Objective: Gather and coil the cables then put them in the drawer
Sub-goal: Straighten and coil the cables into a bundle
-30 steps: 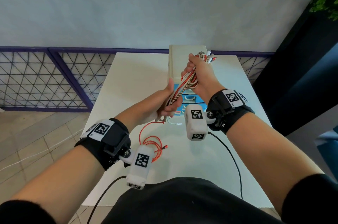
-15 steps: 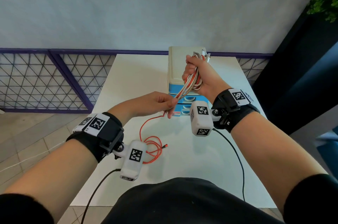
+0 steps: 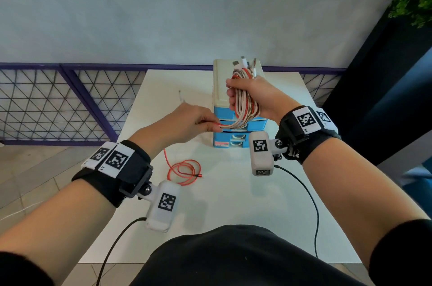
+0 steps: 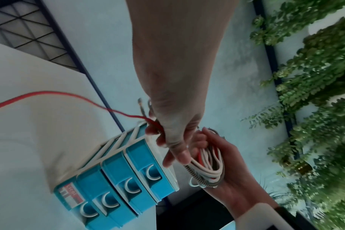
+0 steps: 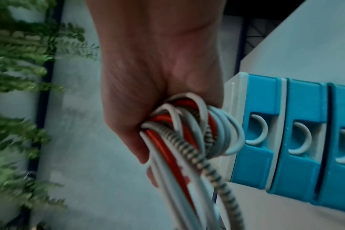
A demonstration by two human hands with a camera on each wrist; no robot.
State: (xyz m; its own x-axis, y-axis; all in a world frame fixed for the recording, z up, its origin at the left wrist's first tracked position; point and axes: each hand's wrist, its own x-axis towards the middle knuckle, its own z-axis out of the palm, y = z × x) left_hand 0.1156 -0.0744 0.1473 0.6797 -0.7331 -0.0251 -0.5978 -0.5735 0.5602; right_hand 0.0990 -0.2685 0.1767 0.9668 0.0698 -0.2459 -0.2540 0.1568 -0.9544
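Now drawing strands [image 3: 224,125] leftward, left hand [image 3: 189,123] pinching them, right hand [image 3: 251,96] clenching coil [image 3: 244,103]; red cable [image 3: 184,170] remaining mid-tabletop, coiling unfinished.

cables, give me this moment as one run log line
right hand: grips cable bundle | left hand: pinches strands | red cable: tail on table | drawers: shut

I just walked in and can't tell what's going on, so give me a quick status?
Right hand grips the cable bundle. Left hand pinches strands running from it. Red cable partly loose on the table. Drawer unit shut; nothing blocking.
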